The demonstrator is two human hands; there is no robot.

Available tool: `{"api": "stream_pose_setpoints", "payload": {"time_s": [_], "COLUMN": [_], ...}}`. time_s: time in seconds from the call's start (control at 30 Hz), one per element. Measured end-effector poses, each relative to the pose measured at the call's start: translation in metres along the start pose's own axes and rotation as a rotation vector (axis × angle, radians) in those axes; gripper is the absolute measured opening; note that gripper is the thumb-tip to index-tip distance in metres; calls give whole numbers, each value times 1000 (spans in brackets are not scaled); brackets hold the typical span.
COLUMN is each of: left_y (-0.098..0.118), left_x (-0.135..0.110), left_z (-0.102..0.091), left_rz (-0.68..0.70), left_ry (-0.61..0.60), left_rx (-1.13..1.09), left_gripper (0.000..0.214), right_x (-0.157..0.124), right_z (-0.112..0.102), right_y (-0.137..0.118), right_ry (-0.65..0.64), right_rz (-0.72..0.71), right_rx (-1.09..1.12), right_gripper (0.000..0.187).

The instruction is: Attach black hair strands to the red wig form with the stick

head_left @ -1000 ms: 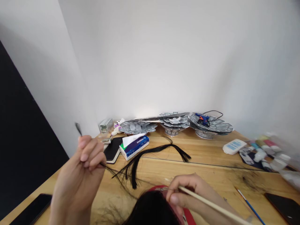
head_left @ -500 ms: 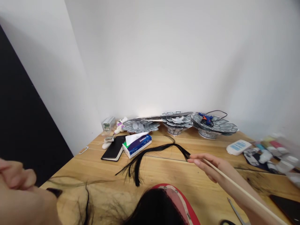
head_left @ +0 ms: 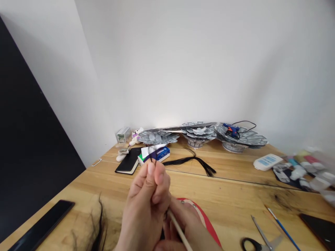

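My left hand (head_left: 146, 202) is raised in the middle, thumb and fingers pinched on a thin strand of black hair (head_left: 152, 153) whose ends loop up above the fingertips. My right hand (head_left: 188, 226) is closed just beside and behind it, around a pale wooden stick (head_left: 179, 230). Below both hands lies a red rounded piece (head_left: 208, 219), partly covered by them. A tied bundle of black hair (head_left: 202, 163) rests on the wooden table (head_left: 235, 195) beyond the hands. More loose black hair (head_left: 98, 230) lies left of my left hand.
Left are a phone (head_left: 42, 226), a black notebook (head_left: 128, 161) and a tissue pack (head_left: 162, 153). Right lie scissors (head_left: 259, 240), a blue-handled brush (head_left: 284, 226), a dark tablet (head_left: 318, 226) and a white case (head_left: 267, 162). Grey paper models (head_left: 195, 139) line the wall, a blue glue gun (head_left: 231, 130) on one.
My right hand has left the hair bundle and come back to the middle, still with the stick. My left hand has moved in from the left and now pinches a hair strand.
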State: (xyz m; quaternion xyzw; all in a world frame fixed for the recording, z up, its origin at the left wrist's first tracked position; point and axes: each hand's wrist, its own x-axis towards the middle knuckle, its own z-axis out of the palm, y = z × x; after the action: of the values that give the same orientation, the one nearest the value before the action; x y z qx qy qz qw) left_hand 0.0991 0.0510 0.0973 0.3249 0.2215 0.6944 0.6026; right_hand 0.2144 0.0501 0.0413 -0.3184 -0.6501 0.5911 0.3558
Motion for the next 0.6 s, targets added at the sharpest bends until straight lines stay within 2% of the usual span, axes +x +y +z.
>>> {"api": "stream_pose_setpoints", "payload": {"time_s": [0.07, 0.1, 0.23, 0.3, 0.37, 0.43, 0.5, 0.6], "left_y": [8, 15, 55, 75, 91, 103, 110, 117], "left_x": [4, 7, 17, 18, 20, 22, 27, 32], "left_z": [-5, -8, -26, -39, -56, -73, -90, -106], "left_rz": [35, 72, 238, 286, 270, 323, 457, 490], "left_ry": [31, 62, 170, 165, 145, 156, 175, 228], "left_rx": [-55, -81, -201, -225, -197, -208, -245, -190], "left_gripper": [32, 31, 48, 48, 50, 52, 49, 45], "right_x": [0, -1, -13, -18, -21, -23, -24, -25], "right_z": [2, -2, -37, -56, -72, -84, -94, -105], "right_y": [-1, -2, -9, -13, -15, -15, -14, -11], "right_ry": [-96, -96, 54, 90, 142, 198, 227, 282], "right_rz": [59, 83, 123, 141, 129, 120, 131, 153], "right_rx": [4, -21, -76, -67, -81, -90, -91, -76], "right_gripper": [26, 22, 32, 36, 35, 33, 34, 43]}}
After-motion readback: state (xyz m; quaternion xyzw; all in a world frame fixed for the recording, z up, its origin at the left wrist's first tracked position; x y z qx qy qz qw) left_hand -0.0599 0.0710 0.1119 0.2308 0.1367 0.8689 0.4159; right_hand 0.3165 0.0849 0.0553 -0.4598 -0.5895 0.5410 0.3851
